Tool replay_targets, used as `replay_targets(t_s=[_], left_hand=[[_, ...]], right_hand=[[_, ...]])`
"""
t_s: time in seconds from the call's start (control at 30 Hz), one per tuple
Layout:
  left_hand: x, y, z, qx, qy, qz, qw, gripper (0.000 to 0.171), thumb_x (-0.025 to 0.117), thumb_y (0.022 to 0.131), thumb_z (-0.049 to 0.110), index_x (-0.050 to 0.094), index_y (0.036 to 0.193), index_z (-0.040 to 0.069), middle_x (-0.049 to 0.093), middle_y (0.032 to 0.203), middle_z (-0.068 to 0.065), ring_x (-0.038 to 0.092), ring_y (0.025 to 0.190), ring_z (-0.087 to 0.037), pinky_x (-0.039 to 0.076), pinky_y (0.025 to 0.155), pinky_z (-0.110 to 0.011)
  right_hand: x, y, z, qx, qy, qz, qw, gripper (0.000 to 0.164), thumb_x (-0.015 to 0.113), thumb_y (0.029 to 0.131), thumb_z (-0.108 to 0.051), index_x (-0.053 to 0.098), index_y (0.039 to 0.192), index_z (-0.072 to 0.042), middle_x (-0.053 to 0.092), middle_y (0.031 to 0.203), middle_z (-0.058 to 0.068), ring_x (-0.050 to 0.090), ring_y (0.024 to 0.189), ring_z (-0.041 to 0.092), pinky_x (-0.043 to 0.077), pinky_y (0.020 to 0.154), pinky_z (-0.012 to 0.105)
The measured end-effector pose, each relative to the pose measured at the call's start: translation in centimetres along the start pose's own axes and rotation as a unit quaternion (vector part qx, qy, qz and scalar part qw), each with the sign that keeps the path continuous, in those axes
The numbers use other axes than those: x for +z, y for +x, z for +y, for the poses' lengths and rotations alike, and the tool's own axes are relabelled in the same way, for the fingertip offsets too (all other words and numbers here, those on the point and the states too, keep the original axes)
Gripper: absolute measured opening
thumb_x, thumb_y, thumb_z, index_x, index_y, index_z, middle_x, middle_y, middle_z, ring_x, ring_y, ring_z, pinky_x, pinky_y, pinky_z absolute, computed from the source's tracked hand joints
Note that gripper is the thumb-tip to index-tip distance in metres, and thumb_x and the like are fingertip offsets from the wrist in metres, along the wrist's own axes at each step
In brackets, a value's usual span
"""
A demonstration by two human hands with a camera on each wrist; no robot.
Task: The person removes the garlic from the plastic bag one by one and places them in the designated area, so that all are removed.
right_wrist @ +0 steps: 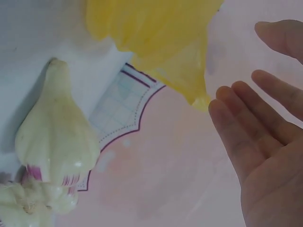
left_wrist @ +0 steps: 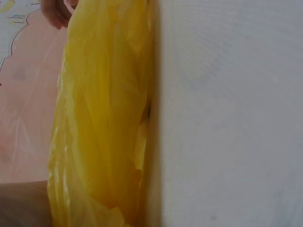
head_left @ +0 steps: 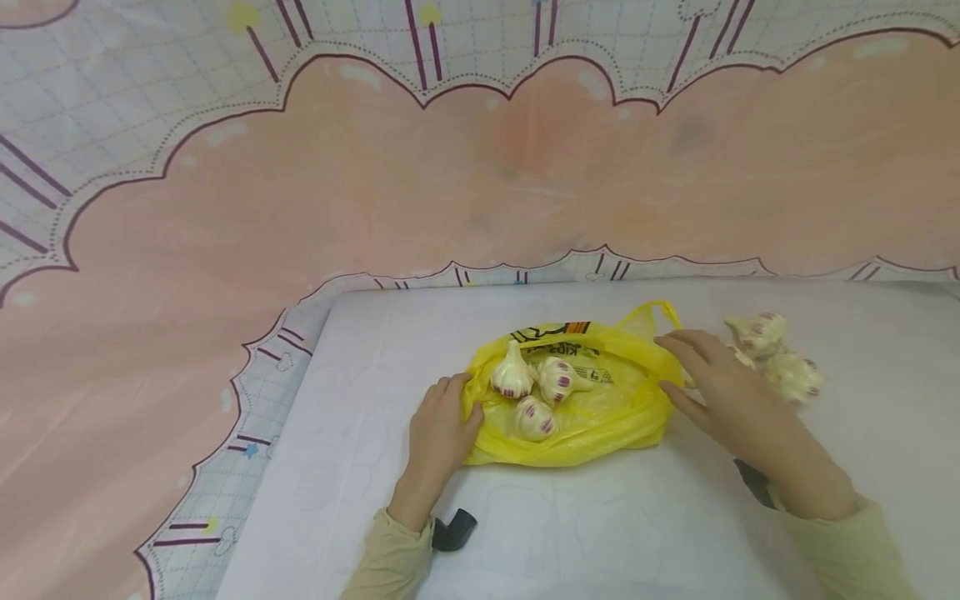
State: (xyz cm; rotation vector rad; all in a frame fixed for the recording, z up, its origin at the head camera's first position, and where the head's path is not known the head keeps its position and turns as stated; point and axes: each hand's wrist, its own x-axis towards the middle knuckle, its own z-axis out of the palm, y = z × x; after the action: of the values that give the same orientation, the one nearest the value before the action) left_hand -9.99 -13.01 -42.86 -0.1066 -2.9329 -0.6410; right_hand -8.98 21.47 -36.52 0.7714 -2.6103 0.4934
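Note:
A yellow plastic bag (head_left: 585, 454) lies on the white table with its mouth spread wide. Three garlic bulbs (head_left: 537, 418) are visible inside it. At the bag's left rim, my left hand (head_left: 438, 429) pinches the plastic between thumb and fingers. My right hand (head_left: 720, 392) is beside the right rim, its fingers extended and nothing gripped. In the right wrist view those fingers (right_wrist: 246, 127) are apart from each other near the bag's pointed handle (right_wrist: 201, 101). Yellow plastic (left_wrist: 104, 113) fills much of the left wrist view.
More garlic bulbs (head_left: 795, 377) sit on the white table (head_left: 360, 375) to the right, partly behind my right hand. A patterned pink-and-white cloth (head_left: 375, 192) hangs behind the table and along its left side. Dark wrist straps (head_left: 453, 531) show below the hands.

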Motion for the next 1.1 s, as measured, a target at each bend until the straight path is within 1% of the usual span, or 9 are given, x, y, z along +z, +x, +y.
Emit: replay_targets(t_s=[0.03, 0.13, 0.2, 0.3, 0.43, 0.57, 0.83, 1.0, 1.1], left_hand=[[0.0, 0.0, 0.0, 0.000, 0.000, -0.001, 1.0000, 0.042, 0.067, 0.091, 0.023, 0.061, 0.129, 0.007, 0.065, 0.122, -0.013, 0.062, 0.112, -0.031, 0.054, 0.087, -0.047], [0.0, 0.0, 0.0, -0.002, 0.000, -0.004, 1.0000, 0.042, 0.067, 0.091, 0.023, 0.061, 0.130, 0.007, 0.064, 0.122, -0.013, 0.061, 0.112, -0.031, 0.054, 0.088, -0.047], [0.0, 0.0, 0.1, -0.003, 0.000, -0.005, 1.0000, 0.043, 0.067, 0.091, 0.023, 0.060, 0.130, 0.007, 0.064, 0.123, -0.013, 0.061, 0.113, -0.031, 0.054, 0.088, -0.047], [-0.1, 0.0, 0.0, -0.002, 0.000, -0.004, 1.0000, 0.042, 0.067, 0.091, 0.022, 0.061, 0.130, 0.006, 0.064, 0.123, -0.013, 0.061, 0.113, -0.032, 0.054, 0.088, -0.047], [-0.1, 0.0, 0.0, -0.001, -0.001, -0.004, 1.0000, 0.042, 0.067, 0.091, 0.022, 0.061, 0.130, 0.006, 0.064, 0.123, -0.014, 0.061, 0.113, -0.032, 0.054, 0.088, -0.047], [-0.2, 0.0, 0.0, 0.000, 0.001, -0.002, 1.0000, 0.042, 0.067, 0.091, 0.022, 0.061, 0.130, 0.005, 0.065, 0.121, -0.014, 0.062, 0.110, -0.032, 0.054, 0.087, -0.047], [-0.1, 0.0, 0.0, -0.005, -0.002, -0.008, 1.0000, 0.042, 0.066, 0.091, 0.023, 0.060, 0.130, 0.006, 0.064, 0.122, -0.014, 0.062, 0.112, -0.031, 0.054, 0.089, -0.047], [-0.1, 0.0, 0.1, -0.005, -0.004, -0.008, 1.0000, 0.042, 0.066, 0.092, 0.023, 0.060, 0.130, 0.006, 0.064, 0.124, -0.014, 0.061, 0.113, -0.032, 0.053, 0.090, -0.048], [-0.1, 0.0, 0.1, -0.005, -0.003, -0.008, 1.0000, 0.042, 0.066, 0.092, 0.023, 0.060, 0.130, 0.006, 0.064, 0.125, -0.014, 0.061, 0.114, -0.032, 0.053, 0.090, -0.048]], right_hand=[[0.0, 0.1, -0.1, 0.001, 0.000, -0.002, 1.000, 0.063, 0.080, 0.077, -0.006, 0.052, 0.133, 0.002, 0.055, 0.127, 0.023, 0.059, 0.110, 0.041, 0.055, 0.081, 0.054], [0.2, 0.3, -0.3, -0.001, -0.006, -0.005, 1.000, 0.063, 0.080, 0.078, -0.007, 0.052, 0.133, 0.002, 0.056, 0.126, 0.023, 0.061, 0.107, 0.040, 0.057, 0.077, 0.052], [0.3, 0.5, -0.4, -0.002, -0.007, -0.012, 1.000, 0.062, 0.079, 0.079, -0.008, 0.052, 0.133, 0.002, 0.056, 0.127, 0.023, 0.061, 0.107, 0.040, 0.057, 0.077, 0.051], [0.6, 0.8, -0.7, 0.004, -0.006, -0.029, 1.000, 0.059, 0.077, 0.081, -0.010, 0.052, 0.133, 0.002, 0.055, 0.128, 0.023, 0.060, 0.110, 0.040, 0.056, 0.080, 0.052], [0.9, 1.2, -1.2, 0.021, 0.005, -0.056, 0.998, 0.057, 0.075, 0.085, -0.012, 0.051, 0.135, 0.000, 0.054, 0.131, 0.023, 0.057, 0.116, 0.041, 0.053, 0.087, 0.056], [1.2, 1.8, -1.7, 0.025, 0.017, -0.072, 0.997, 0.055, 0.075, 0.087, -0.013, 0.051, 0.135, 0.001, 0.054, 0.131, 0.022, 0.058, 0.116, 0.041, 0.053, 0.089, 0.055], [2.2, 2.7, -2.4, 0.012, 0.012, -0.081, 0.997, 0.054, 0.075, 0.088, -0.016, 0.053, 0.134, 0.002, 0.056, 0.130, 0.020, 0.060, 0.116, 0.037, 0.055, 0.088, 0.051], [2.9, 3.0, -2.6, 0.004, 0.020, -0.082, 0.996, 0.053, 0.075, 0.088, -0.016, 0.054, 0.133, 0.002, 0.057, 0.129, 0.019, 0.059, 0.117, 0.036, 0.055, 0.088, 0.049], [3.5, 3.1, -2.8, 0.001, 0.026, -0.085, 0.996, 0.053, 0.075, 0.088, -0.016, 0.055, 0.133, 0.003, 0.057, 0.128, 0.019, 0.061, 0.114, 0.035, 0.055, 0.088, 0.049]])
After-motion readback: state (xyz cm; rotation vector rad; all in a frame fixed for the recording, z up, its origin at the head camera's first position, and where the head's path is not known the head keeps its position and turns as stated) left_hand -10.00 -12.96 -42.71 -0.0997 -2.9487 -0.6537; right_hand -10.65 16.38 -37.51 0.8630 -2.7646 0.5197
